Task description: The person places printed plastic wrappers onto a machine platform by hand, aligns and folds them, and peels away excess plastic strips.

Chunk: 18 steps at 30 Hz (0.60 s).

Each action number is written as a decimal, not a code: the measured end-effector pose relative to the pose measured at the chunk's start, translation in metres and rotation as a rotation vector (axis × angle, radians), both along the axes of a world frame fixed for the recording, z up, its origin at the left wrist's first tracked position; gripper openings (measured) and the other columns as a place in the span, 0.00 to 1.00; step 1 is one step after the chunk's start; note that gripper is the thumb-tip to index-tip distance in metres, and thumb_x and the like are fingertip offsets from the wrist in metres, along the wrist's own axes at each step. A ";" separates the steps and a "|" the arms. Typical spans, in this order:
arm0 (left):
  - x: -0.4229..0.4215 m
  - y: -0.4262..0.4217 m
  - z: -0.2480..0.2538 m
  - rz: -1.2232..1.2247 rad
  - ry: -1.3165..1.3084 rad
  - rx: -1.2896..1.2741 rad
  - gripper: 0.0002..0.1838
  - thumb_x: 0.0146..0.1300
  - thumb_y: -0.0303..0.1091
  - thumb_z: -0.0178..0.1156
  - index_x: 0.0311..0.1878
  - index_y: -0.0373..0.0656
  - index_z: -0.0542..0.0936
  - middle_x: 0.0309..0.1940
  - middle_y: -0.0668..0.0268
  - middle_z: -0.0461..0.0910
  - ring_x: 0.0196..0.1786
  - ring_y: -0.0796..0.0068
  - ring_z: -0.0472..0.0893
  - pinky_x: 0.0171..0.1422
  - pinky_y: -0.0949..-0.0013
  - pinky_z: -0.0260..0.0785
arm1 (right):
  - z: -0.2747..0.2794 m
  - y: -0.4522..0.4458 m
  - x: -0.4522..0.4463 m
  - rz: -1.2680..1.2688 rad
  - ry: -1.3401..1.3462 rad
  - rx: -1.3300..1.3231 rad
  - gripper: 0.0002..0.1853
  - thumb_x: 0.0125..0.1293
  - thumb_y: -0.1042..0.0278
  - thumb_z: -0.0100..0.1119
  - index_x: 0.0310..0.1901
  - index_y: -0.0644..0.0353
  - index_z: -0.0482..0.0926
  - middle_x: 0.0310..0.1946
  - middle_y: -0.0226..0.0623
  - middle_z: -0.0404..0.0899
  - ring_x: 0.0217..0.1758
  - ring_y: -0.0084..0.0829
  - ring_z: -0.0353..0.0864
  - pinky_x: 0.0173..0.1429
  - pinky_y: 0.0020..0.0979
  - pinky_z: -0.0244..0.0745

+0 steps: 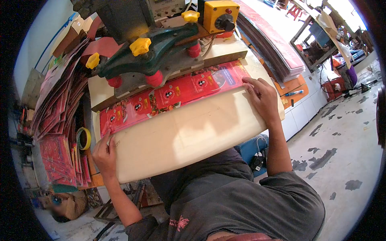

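Note:
A long red printed sheet point(161, 96) lies across the cream-coloured board point(181, 136), its far edge along a brown bar of the green machine point(161, 52). With fingers bent and pressed together, my left hand point(105, 156) holds the sheet's near left corner. At the opposite end, my right hand point(262, 98) pinches the sheet's right corner, its palm over the board. Yellow knobs point(140, 46) and red feet point(154, 78) show on the machine above the sheet.
Stacked red printed sheets point(60, 100) lean at the left beside a yellow tape roll point(83, 138). Another long stack point(277, 48) lies at the right, near a blue marker point(294, 92). A yellow control box point(219, 16) stands behind the machine.

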<state>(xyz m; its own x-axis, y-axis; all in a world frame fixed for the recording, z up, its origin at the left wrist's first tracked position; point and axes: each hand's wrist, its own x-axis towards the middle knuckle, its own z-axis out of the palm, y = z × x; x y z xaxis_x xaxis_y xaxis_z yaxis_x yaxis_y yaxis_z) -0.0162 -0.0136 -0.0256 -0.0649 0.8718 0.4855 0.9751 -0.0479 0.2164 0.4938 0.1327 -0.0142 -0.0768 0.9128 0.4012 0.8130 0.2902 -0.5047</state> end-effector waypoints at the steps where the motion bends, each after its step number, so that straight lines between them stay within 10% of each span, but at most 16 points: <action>1: 0.005 0.000 0.004 0.066 -0.026 -0.035 0.17 0.67 0.29 0.67 0.58 0.40 0.86 0.41 0.49 0.87 0.40 0.50 0.86 0.45 0.53 0.76 | -0.001 0.000 -0.001 0.009 0.022 0.023 0.12 0.72 0.61 0.67 0.53 0.53 0.89 0.32 0.40 0.83 0.29 0.34 0.83 0.37 0.36 0.77; 18: 0.003 0.001 0.002 0.070 0.042 0.012 0.16 0.68 0.28 0.67 0.58 0.41 0.87 0.40 0.52 0.88 0.38 0.53 0.86 0.45 0.54 0.75 | 0.003 -0.003 -0.003 0.040 -0.026 0.003 0.12 0.70 0.69 0.67 0.54 0.54 0.89 0.34 0.42 0.81 0.35 0.39 0.84 0.42 0.36 0.78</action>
<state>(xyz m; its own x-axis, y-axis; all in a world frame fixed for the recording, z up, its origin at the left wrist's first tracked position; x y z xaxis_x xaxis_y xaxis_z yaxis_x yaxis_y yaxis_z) -0.0136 -0.0124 -0.0236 -0.1049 0.8598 0.4998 0.9844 0.0185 0.1747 0.4908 0.1301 -0.0111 -0.1234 0.9076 0.4013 0.8137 0.3240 -0.4825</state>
